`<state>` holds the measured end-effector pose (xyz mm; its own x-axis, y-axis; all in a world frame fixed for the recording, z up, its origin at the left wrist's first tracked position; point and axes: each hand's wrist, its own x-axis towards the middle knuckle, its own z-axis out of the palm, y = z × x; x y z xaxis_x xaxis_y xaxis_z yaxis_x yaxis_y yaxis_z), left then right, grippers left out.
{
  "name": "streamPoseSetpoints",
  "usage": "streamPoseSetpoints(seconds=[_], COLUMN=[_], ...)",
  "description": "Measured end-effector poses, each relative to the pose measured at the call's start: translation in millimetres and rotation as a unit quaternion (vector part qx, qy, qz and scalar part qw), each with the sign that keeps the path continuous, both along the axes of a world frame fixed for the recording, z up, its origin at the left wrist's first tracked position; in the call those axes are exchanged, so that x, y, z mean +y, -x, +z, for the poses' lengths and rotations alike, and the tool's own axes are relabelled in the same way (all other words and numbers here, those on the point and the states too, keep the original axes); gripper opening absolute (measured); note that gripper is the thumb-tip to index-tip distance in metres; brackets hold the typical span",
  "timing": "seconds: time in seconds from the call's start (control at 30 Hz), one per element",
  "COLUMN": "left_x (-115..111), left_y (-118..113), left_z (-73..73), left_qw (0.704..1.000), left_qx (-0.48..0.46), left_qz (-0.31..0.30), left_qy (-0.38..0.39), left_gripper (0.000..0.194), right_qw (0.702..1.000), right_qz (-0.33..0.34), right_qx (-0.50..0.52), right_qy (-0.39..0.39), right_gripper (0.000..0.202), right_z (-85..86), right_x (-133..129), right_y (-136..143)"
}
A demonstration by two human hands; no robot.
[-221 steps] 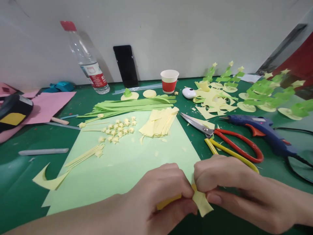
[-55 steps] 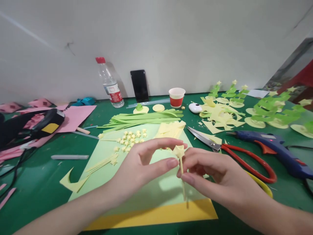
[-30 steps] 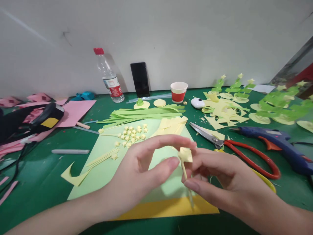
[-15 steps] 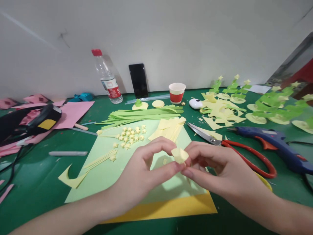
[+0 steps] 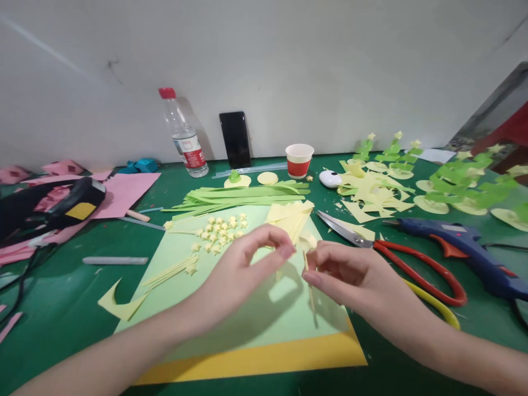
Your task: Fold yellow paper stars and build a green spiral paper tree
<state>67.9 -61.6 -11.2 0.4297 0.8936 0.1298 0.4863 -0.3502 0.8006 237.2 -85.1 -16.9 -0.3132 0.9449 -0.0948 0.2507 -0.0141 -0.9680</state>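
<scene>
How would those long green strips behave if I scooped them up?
The green strips look like thin paper, and some curve, so they'd probably sag. They overlap without any visible binding, so some might slide free. Being thin, they're likely light.

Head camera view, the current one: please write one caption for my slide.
Right hand holds a thin yellow stick with a pale star on top; left hand is beside it.

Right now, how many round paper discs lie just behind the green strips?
2: one disc under a small green piece, one plain disc to its right, nearer the cup.
</scene>
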Motion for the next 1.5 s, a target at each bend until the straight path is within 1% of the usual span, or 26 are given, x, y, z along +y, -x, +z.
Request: streamPoseSetpoints(seconds=[0.07, 0.13, 0.2, 0.3, 0.37, 0.43, 0.5, 0.57, 0.6, 0.67, 0.8, 0.9, 1.03, 1.17, 1.27, 1.37, 1.43, 1.5], left_x=[18, 45, 78, 130, 159, 179, 193, 201, 205, 210, 218, 223, 225, 223, 220, 212, 198, 174], left_y=[8, 19, 33, 55, 65, 71, 73, 71, 70, 69, 69, 71, 69, 65, 61, 51, 39, 25], left_z=[0.3, -0.2, -1.0, -1.9, -3.3, -6.9, -12.5, -18.7, -21.3, -24.4, -22.2, -20.0, -24.6, -27.8, -20.9, -6.6, 4.4, 14.6], left_qw=[0.998, 0.991, 0.979, 0.948, 0.927, 0.912, 0.901, 0.891, 0.888, 0.883, 0.882, 0.892, 0.915, 0.934, 0.947, 0.959, 0.967, 0.977], left_qx=[0.048, 0.091, 0.135, 0.216, 0.268, 0.313, 0.35, 0.376, 0.385, 0.394, 0.385, 0.366, 0.338, 0.294, 0.241, 0.171, 0.118, 0.067], left_qz=[0.029, 0.07, 0.103, 0.147, 0.142, 0.108, 0.068, 0.043, 0.04, 0.052, 0.124, 0.165, 0.161, 0.16, 0.178, 0.2, 0.199, 0.18], left_qy=[-0.031, -0.068, -0.11, -0.184, -0.222, -0.241, -0.248, -0.249, -0.25, -0.251, -0.242, -0.209, -0.152, -0.122, -0.112, -0.109, -0.104, -0.093], left_gripper=[0.019, 0.016, 0.013, 0.022, 0.026, 0.028, 0.027, 0.026, 0.026, 0.027, 0.029, 0.028, 0.026, 0.025, 0.025, 0.025, 0.026, 0.026], right_qw=[1.0, 0.999, 0.999, 0.999, 1.0, 1.0, 1.0, 1.0, 1.0, 1.0, 1.0, 1.0, 1.0, 1.0, 1.0, 1.0, 0.999, 0.999], right_qz=[-0.015, -0.017, -0.011, -0.002, 0.001, 0.001, 0.0, 0.0, 0.0, 0.0, 0.001, 0.001, 0.001, -0.005, -0.006, -0.007, -0.01, -0.016], right_qx=[0.0, 0.0, 0.0, 0.002, 0.002, -0.001, -0.003, -0.003, -0.003, -0.002, -0.001, 0.0, 0.0, 0.004, 0.01, 0.019, 0.029, 0.043], right_qy=[0.022, 0.035, 0.037, 0.038, 0.031, 0.019, 0.008, 0.001, -0.001, -0.005, -0.009, -0.012, -0.018, -0.021, -0.023, -0.023, -0.02, -0.017], right_gripper=[0.02, 0.022, 0.023, 0.024, 0.023, 0.021, 0.02, 0.019, 0.019, 0.018, 0.017, 0.016, 0.015, 0.016, 0.015, 0.014, 0.014, 0.016], right_z=[-5.3, -12.6, -20.5, -31.0, -35.9, -39.3, -41.6, -43.4, -44.2, -45.5, -46.6, -45.9, -45.1, -46.3, -47.9, -47.2, -42.8, -33.4], right_x=[4, 7, 10, 12, 12, 12, 11, 11, 12, 12, 13, 12, 11, 12, 12, 11, 11, 13], right_y=[1, 2, 3, 5, 6, 7, 7, 7, 7, 7, 7, 6, 5, 5, 6, 6, 5, 2])
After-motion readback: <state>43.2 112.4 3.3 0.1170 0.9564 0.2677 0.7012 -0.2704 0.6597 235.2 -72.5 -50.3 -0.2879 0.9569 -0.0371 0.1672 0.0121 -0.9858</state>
